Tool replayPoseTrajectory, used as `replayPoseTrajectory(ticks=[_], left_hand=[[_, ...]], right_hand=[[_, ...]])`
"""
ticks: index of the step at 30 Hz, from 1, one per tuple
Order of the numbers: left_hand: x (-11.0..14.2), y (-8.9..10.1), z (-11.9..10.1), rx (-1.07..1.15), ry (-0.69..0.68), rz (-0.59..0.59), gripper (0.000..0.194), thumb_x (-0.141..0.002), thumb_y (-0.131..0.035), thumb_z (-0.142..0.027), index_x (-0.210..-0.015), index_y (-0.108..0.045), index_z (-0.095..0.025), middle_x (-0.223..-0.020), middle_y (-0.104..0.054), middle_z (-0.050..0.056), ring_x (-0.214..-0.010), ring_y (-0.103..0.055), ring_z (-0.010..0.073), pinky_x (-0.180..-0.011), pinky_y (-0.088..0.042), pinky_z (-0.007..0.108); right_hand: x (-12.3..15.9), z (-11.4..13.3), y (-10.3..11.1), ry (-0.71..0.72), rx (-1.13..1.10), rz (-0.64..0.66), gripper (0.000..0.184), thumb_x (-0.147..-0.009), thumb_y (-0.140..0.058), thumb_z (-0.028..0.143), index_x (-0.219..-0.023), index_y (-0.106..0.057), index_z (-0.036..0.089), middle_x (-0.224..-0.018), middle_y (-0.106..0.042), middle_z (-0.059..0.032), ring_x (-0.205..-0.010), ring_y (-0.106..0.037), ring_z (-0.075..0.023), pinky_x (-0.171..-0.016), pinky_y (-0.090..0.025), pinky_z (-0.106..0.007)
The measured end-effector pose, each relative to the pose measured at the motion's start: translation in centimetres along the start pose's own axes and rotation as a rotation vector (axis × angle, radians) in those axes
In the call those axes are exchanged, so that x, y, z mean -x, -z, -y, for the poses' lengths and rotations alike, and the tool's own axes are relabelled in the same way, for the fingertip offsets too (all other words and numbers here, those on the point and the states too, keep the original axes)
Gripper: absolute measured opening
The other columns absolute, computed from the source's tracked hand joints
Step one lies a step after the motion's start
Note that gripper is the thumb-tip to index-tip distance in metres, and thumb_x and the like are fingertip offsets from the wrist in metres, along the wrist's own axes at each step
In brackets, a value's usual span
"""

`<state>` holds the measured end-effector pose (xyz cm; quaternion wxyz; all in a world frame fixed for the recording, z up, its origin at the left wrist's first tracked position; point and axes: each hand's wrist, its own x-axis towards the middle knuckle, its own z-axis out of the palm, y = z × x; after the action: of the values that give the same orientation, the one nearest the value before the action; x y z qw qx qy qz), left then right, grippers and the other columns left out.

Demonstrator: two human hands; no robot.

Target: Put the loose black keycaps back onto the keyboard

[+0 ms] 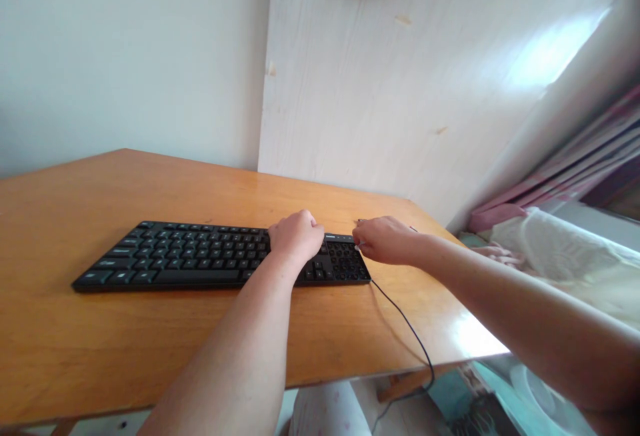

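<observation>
A black computer keyboard lies on the wooden table, its long side across my view. My left hand rests on it right of the middle, fingers curled at its far edge and mostly hidden. Over the number pad, my right hand is closed in a pinch. A thin stick with a small white tip shows at its fingertips, close to the number keys; its exact kind is unclear. Short dark ends of something slim stick out behind the right hand. A black cable runs from the keyboard's right near corner.
The wooden table stands against a white wall and a pale panel. The cable drops over its front edge. Bedding and a pink curtain are at the right. Below are a turquoise box and my leg.
</observation>
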<state>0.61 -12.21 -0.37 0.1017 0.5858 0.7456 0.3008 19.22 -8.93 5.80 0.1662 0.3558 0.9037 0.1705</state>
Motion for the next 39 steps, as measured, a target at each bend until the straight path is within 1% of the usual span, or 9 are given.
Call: replayPoseTrajectory(ticks=[7, 12, 16, 20, 24, 29, 35, 37, 39], left_hand=[[0.1, 0.0, 0.0, 0.003, -0.003, 0.003, 0.017, -0.078, -0.051, -0.029, -0.08, -0.068, -0.025, -0.094, -0.073, 0.008, -0.092, -0.065, 0.03, -0.083, -0.043, 0.041], [0.0, -0.1, 0.1, -0.005, -0.01, -0.002, 0.018, -0.078, -0.05, -0.029, -0.082, -0.067, -0.026, -0.094, -0.073, 0.008, -0.091, -0.065, 0.0308, -0.081, -0.043, 0.042], [0.1, 0.0, 0.0, -0.007, -0.009, 0.0, 0.018, -0.078, -0.051, -0.028, -0.082, -0.068, -0.026, -0.095, -0.073, 0.008, -0.092, -0.065, 0.0307, -0.082, -0.043, 0.042], [0.1, 0.1, -0.1, -0.007, -0.01, 0.001, 0.019, -0.078, -0.05, -0.029, -0.083, -0.068, -0.026, -0.095, -0.073, 0.008, -0.092, -0.065, 0.0312, -0.081, -0.043, 0.043], [0.2, 0.2, -0.2, -0.007, 0.001, 0.008, 0.02, -0.078, -0.051, -0.029, -0.085, -0.069, -0.025, -0.097, -0.074, 0.008, -0.093, -0.065, 0.0301, -0.083, -0.043, 0.042], [0.2, 0.2, -0.2, -0.014, 0.002, 0.016, 0.02, -0.078, -0.051, -0.029, -0.086, -0.069, -0.025, -0.098, -0.074, 0.008, -0.095, -0.064, 0.0286, -0.084, -0.043, 0.041], [0.1, 0.1, -0.2, -0.008, 0.003, 0.006, 0.017, -0.077, -0.052, -0.027, -0.082, -0.069, -0.025, -0.095, -0.074, 0.008, -0.093, -0.065, 0.0298, -0.082, -0.042, 0.042], [0.1, -0.1, -0.2, 0.003, -0.002, -0.007, 0.017, -0.076, -0.053, -0.026, -0.081, -0.068, -0.025, -0.093, -0.074, 0.009, -0.091, -0.065, 0.0299, -0.081, -0.041, 0.041], [0.1, -0.2, -0.1, 0.015, -0.008, -0.018, 0.016, -0.076, -0.053, -0.026, -0.08, -0.068, -0.025, -0.092, -0.074, 0.009, -0.09, -0.064, 0.0303, -0.08, -0.041, 0.042]], right_hand=[[0.5, -0.4, 0.6, 0.031, -0.124, 0.061, 0.023, -0.078, -0.054, 0.023, -0.093, -0.072, 0.023, -0.091, -0.073, -0.0064, -0.079, -0.065, -0.02, -0.064, -0.038, -0.027], [-0.4, -0.6, 0.6, -0.043, -0.121, -0.016, 0.028, -0.08, -0.051, 0.024, -0.099, -0.072, 0.021, -0.097, -0.073, -0.0088, -0.086, -0.065, -0.022, -0.065, -0.038, -0.028], [-1.4, -0.7, -0.1, -0.079, -0.118, -0.006, 0.032, -0.081, -0.051, 0.025, -0.104, -0.072, 0.02, -0.099, -0.073, -0.0106, -0.088, -0.065, -0.0235, -0.063, -0.039, -0.028], [-1.7, -0.6, -0.3, -0.087, -0.102, 0.036, 0.032, -0.078, -0.053, 0.025, -0.101, -0.074, 0.02, -0.097, -0.073, -0.0121, -0.085, -0.065, -0.0239, -0.062, -0.039, -0.029], [-1.2, -0.4, 0.2, -0.057, -0.116, 0.104, 0.03, -0.076, -0.054, 0.024, -0.096, -0.076, 0.019, -0.091, -0.073, -0.0122, -0.077, -0.064, -0.0216, -0.061, -0.038, -0.029], [-0.2, 0.1, 1.0, 0.002, -0.12, 0.185, 0.027, -0.074, -0.054, 0.023, -0.089, -0.076, 0.017, -0.082, -0.072, -0.01, -0.065, -0.06, -0.0175, -0.055, -0.033, -0.027], [1.4, 1.2, 1.7, 0.025, -0.125, 0.21, 0.025, -0.072, -0.054, 0.023, -0.085, -0.075, 0.017, -0.076, -0.07, -0.008, -0.058, -0.054, -0.015, -0.05, -0.029, -0.026], [1.8, 1.2, 1.7, 0.036, -0.157, 0.224, 0.022, -0.07, -0.054, 0.021, -0.079, -0.074, 0.017, -0.07, -0.067, -0.0057, -0.053, -0.05, -0.0132, -0.049, -0.028, -0.026], [2.1, 0.7, 1.7, 0.069, -0.258, 0.246, 0.018, -0.069, -0.055, 0.019, -0.075, -0.072, 0.017, -0.065, -0.064, -0.0029, -0.052, -0.049, -0.0118, -0.05, -0.029, -0.025]])
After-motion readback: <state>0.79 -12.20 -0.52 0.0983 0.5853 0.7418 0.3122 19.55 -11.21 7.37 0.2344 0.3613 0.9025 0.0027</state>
